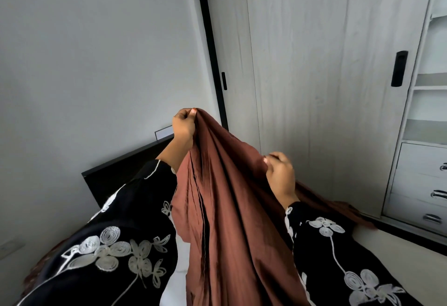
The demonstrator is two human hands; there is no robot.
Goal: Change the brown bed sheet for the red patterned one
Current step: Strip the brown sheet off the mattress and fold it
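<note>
While the soft brown cloth bed sheet hangs down below both hands, the right hand pinches its edge tight and the left hand, higher and farther off, pinches a bunch too, so both should lift together.

A plain grey wall stands behind a dark headboard, with a small pale panel, possibly a switch plate, just above it. To the right, pale wood-grain wardrobe doors carry black recessed handles. Beside them are open white shelves above drawers with metal pulls.
</note>
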